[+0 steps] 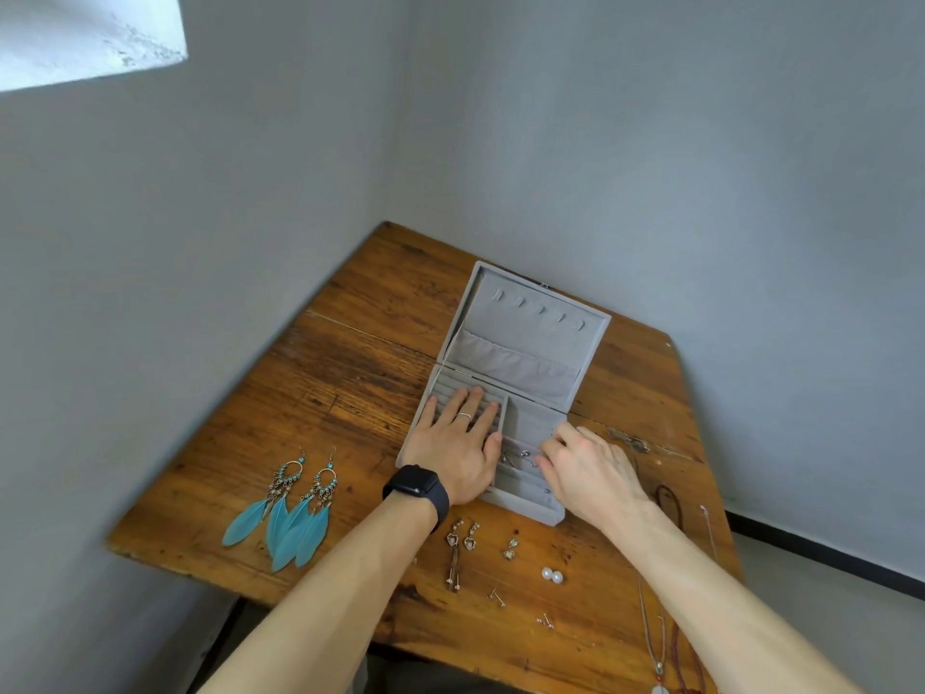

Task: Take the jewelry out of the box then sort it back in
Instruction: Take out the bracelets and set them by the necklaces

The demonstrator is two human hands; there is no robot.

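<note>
- On the wooden worktop [350, 393], set into a corner of the room: grey jewelry box [525, 505], lid laid back toward the far side, tray on the near side
- Left hand [458, 443]: open, fingers straight, palm pressed flat on the ring rolls [450, 388] in the left half of the tray, judged to be steadying the box
- Right hand [585, 465]: fingers curled down into a small right-hand compartment holding a few small earrings [520, 455]; the hand hides its fingertips, so whether they pinch a piece cannot be told
- Lying out on the worktop: blue feather earrings [290, 508] at left, well apart from the box; heart drop earrings [461, 543] and pearl studs [552, 575] near the box's front wall; necklaces [660, 643] at the near right edge
- Step judged in hand: emptying the box, with most pieces out
- Good practice: press the left palm down so the light tray cannot slide; pinch one piece by its post or hook, lift it straight up clear of the divider, and lay it apart from the others so hooks and chains do not tangle
</note>
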